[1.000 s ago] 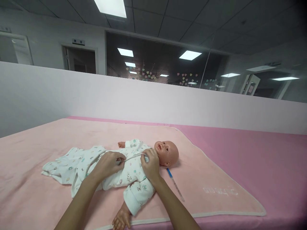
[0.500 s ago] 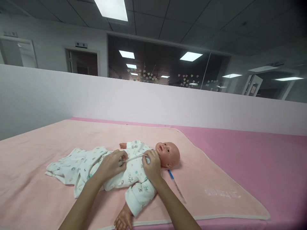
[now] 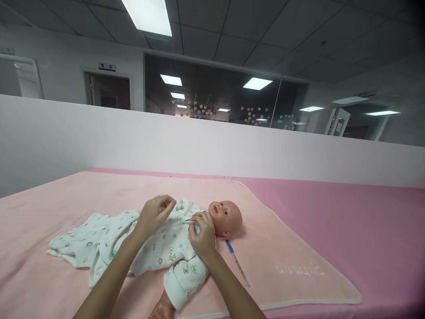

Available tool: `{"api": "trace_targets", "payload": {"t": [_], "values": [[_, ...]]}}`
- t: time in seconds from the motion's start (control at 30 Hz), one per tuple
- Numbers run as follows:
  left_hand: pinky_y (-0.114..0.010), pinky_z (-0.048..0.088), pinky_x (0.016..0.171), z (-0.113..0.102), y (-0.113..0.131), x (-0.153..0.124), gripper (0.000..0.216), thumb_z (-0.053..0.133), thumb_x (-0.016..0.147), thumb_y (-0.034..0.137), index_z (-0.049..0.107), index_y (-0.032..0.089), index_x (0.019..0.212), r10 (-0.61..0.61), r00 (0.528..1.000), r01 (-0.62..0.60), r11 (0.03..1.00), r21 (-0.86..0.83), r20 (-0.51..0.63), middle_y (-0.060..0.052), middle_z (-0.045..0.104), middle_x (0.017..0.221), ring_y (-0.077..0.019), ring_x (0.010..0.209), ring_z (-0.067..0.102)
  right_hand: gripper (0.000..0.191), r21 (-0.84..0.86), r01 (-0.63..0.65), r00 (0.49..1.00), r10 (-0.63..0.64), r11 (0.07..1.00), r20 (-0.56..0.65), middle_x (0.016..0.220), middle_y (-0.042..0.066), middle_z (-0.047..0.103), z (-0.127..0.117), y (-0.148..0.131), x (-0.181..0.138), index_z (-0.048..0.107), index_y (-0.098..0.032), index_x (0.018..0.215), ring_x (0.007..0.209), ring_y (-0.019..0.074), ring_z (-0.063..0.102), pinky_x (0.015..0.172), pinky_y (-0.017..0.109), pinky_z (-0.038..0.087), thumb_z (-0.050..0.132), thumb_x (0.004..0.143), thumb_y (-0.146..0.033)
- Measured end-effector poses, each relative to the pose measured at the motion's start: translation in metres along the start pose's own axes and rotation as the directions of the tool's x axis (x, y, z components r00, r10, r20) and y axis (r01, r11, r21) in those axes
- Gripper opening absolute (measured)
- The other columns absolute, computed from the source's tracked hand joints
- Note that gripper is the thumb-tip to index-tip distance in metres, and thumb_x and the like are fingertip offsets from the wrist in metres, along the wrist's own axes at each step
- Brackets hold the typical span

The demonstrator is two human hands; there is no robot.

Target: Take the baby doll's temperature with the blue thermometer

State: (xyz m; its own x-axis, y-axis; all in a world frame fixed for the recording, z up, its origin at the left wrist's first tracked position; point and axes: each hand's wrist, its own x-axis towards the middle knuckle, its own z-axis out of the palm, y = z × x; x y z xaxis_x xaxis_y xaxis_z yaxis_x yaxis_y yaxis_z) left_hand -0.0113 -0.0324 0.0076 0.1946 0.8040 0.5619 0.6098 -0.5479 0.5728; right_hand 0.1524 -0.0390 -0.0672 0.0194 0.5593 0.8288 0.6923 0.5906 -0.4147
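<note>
Table: a pink surface (image 3: 365, 221) with a low white wall (image 3: 232, 150) behind it.
Blanket: paler pink (image 3: 299, 248), spread on the table, and the doll lies on it.
Doll: (image 3: 226, 216) on its back just ahead of the 2 hands, long axis across the view, head pointing right.
Romper: white with small prints (image 3: 156, 250), on the doll, leg part trailing left.
Right hand: (image 3: 201, 235) the nearer one to the head, fingers pinched closed on the romper edge at the neck.
Left hand: (image 3: 153, 215) over the chest, fingers curled on the same edge, more toward the legs.
Stick: thin with a blue end (image 3: 236, 262), beside the head, apart from both hands.
</note>
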Motion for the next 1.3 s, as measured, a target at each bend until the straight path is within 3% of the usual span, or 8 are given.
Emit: {"api": "trace_targets", "payload": {"t": [0.13, 0.23, 0.43, 0.6, 0.83, 0.97, 1.13, 1.3], "values": [[-0.025, 0.043, 0.072, 0.027, 0.014, 0.032, 0.029, 0.038, 0.081, 0.037, 0.059, 0.017, 0.078, 0.075, 0.997, -0.071, 0.988, -0.136, 0.026, -0.003, 0.064, 0.081, -0.0163, 0.077, 0.057, 0.023, -0.01, 0.025, 0.999, -0.025, 1.0, -0.045, 0.086, 0.005, 0.057, -0.008, -0.009, -0.001, 0.054, -0.018, 0.088, 0.085, 0.0197, 0.049, 0.079, 0.035, 0.039, 0.044, 0.069, -0.01], [-0.027, 0.042, 0.074, 0.053, 0.009, 0.034, 0.031, 0.042, 0.078, 0.038, 0.063, 0.016, 0.083, 0.056, 0.973, -0.023, 0.988, -0.15, 0.224, -0.005, 0.066, 0.082, -0.0189, 0.08, 0.059, 0.029, -0.078, 0.009, 0.989, -0.02, 0.997, -0.148, 0.097, 0.008, 0.057, -0.027, -0.019, -0.013, 0.051, -0.018, 0.101, 0.094, 0.0213, 0.048, 0.084, 0.037, 0.037, 0.043, 0.074, -0.012], [-0.028, 0.041, 0.08, 0.072, -0.011, 0.017, 0.044, 0.058, 0.064, 0.047, 0.064, 0.02, 0.098, 0.037, 0.921, 0.031, 0.985, -0.168, 0.387, -0.005, 0.064, 0.1, -0.0229, 0.094, 0.056, 0.024, -0.494, -0.23, 0.96, 0.114, 0.839, -0.254, 0.093, 0.01, 0.059, -0.084, -0.009, -0.074, 0.053, -0.015, 0.1, 0.087, 0.0229, 0.051, 0.075, 0.036, 0.038, 0.044, 0.078, -0.021], [-0.025, 0.039, 0.062, 0.074, -0.015, 0.018, 0.035, 0.05, 0.068, 0.048, 0.064, 0.016, 0.065, -0.001, 0.946, 0.065, 0.98, -0.188, 0.324, -0.002, 0.063, 0.068, -0.0185, 0.069, 0.056, 0.013, -0.771, -0.281, 0.942, 0.316, 0.571, -0.109, 0.07, 0.006, 0.06, -0.108, 0.017, -0.106, 0.06, -0.018, 0.07, 0.066, 0.0222, 0.053, 0.06, 0.033, 0.035, 0.048, 0.076, -0.02], [-0.023, 0.033, 0.056, 0.078, -0.027, 0.022, 0.04, 0.041, 0.075, 0.048, 0.056, 0.015, 0.059, -0.126, 0.987, 0.153, 0.932, -0.33, 0.103, 0.002, 0.052, 0.055, -0.0132, 0.057, 0.047, 0.017, -0.667, -0.508, 0.815, 0.555, 0.546, -0.166, 0.061, 0.002, 0.062, -0.127, 0.009, -0.089, 0.057, -0.02, 0.074, 0.054, 0.0169, 0.057, 0.045, 0.024, 0.032, 0.042, 0.082, -0.025], [-0.025, 0.037, 0.063, 0.079, -0.032, 0.023, 0.039, 0.043, 0.075, 0.047, 0.063, 0.014, 0.07, -0.142, 0.986, 0.166, 0.913, -0.372, 0.091, -0.001, 0.061, 0.065, -0.0165, 0.065, 0.052, 0.022, -0.468, -0.54, 0.842, 0.45, 0.7, -0.299, 0.064, 0.001, 0.063, -0.118, -0.027, -0.062, 0.057, -0.022, 0.082, 0.052, 0.0135, 0.057, 0.045, 0.021, 0.034, 0.042, 0.083, -0.038], [-0.025, 0.036, 0.059, 0.079, -0.029, 0.022, 0.04, 0.042, 0.075, 0.047, 0.062, 0.014, 0.066, -0.112, 0.992, 0.122, 0.931, -0.345, 0.051, 0.0, 0.058, 0.058, -0.0157, 0.061, 0.051, 0.025, -0.377, -0.303, 0.947, 0.32, 0.875, -0.017, 0.068, 0.002, 0.062, -0.078, -0.047, -0.013, 0.06, -0.019, 0.074, 0.059, 0.0113, 0.057, 0.052, 0.019, 0.036, 0.039, 0.085, -0.027], [-0.023, 0.033, 0.055, 0.079, -0.028, 0.02, 0.04, 0.041, 0.077, 0.047, 0.056, 0.014, 0.059, -0.119, 0.992, 0.095, 0.921, -0.378, -0.041, 0.003, 0.049, 0.052, -0.0122, 0.055, 0.046, 0.026, -0.534, -0.213, 0.878, 0.4, 0.818, 0.263, 0.067, 0.004, 0.063, -0.036, -0.025, 0.021, 0.062, -0.018, 0.069, 0.061, 0.013, 0.056, 0.052, 0.021, 0.033, 0.04, 0.084, -0.019]]}}
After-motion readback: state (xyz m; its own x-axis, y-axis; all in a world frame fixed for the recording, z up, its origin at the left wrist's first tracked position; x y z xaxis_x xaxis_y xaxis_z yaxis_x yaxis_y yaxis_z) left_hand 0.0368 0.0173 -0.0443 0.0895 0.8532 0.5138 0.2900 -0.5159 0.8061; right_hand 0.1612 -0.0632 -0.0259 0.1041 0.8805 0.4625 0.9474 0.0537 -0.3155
